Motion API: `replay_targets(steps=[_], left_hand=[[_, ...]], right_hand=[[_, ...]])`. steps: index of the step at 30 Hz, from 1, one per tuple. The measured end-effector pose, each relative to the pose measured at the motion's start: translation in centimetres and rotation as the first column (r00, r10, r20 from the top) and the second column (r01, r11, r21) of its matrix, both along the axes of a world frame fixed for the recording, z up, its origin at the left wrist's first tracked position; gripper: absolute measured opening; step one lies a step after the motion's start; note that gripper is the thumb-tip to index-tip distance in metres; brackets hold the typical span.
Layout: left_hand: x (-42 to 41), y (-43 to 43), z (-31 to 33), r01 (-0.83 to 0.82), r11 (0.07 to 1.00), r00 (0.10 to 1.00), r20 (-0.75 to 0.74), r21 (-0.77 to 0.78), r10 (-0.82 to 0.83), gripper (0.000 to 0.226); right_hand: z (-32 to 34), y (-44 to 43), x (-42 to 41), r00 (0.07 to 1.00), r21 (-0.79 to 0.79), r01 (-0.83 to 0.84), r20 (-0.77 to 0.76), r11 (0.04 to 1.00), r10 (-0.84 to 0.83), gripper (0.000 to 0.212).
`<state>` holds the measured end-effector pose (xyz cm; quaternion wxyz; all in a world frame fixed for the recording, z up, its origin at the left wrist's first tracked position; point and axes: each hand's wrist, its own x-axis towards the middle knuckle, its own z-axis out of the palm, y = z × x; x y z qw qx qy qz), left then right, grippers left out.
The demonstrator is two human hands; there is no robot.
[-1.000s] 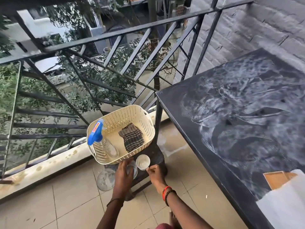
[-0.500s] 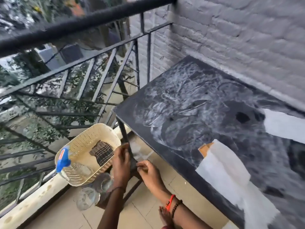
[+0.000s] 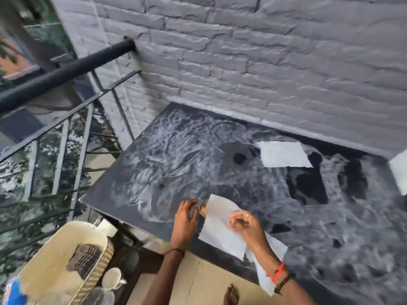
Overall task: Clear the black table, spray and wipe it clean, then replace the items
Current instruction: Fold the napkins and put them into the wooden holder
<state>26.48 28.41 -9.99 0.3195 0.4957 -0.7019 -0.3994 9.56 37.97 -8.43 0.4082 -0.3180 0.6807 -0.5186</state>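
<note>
Black worktop (image 3: 176, 164) against brick wall (image 3: 264, 62), surface covered w/ white smears; white sheet (image 3: 220, 230) lies at front edge and overhangs it, brown piece (image 3: 203, 209) shows at its left corner, second sheet (image 3: 284, 154) flat further back nr wall. R hand (image 3: 244, 223) on top of white sheet, fingers curled & pinching it; L hand (image 3: 186, 216) at brown piece, fingers bent, blurred, so cannot tell if gripping. Cream basket (image 3: 50, 249) w/ checked cloth (image 3: 88, 258) inside sits below worktop's left corner, blue-headed spray bottle (image 3: 13, 291) at its near rim, white cup (image 3: 113, 280) just beside.
</note>
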Motion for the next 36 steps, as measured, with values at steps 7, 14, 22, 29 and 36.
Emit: replay_targets(steps=[7,14,22,29,36], left_hand=[[-3.9,-1.1,-1.1,-0.062,0.988,0.987,0.154,0.143,0.040,0.024],[-5.4,-3.7,-0.7,-0.045,0.957,0.937,0.344,0.286,-0.059,0.040],[-7.5,-7.4,1.3,0.022,0.829,0.838,0.442,0.559,-0.321,0.028],[-8.8,-8.9,2.6,0.100,0.785,0.693,0.523,0.612,-0.496,0.020],[-9.9,-10.9,3.0,0.277,0.738,0.620,0.472,0.615,-0.626,0.030]], right_hand=[[-1.8,0.4,-5.3,0.975,0.168,0.080,-0.217,0.983,-0.042,0.029],[-3.5,-1.6,-5.0,0.972,0.388,-0.031,-0.204,0.921,0.118,0.039],[-4.2,-3.5,-7.8,0.982,0.429,-0.084,-0.120,0.899,0.148,0.033],[-3.6,-3.8,-9.7,0.992,0.437,-0.098,-0.029,0.894,0.123,0.035],[-3.3,-2.8,-13.1,0.988,0.500,0.066,0.085,0.863,-0.126,0.019]])
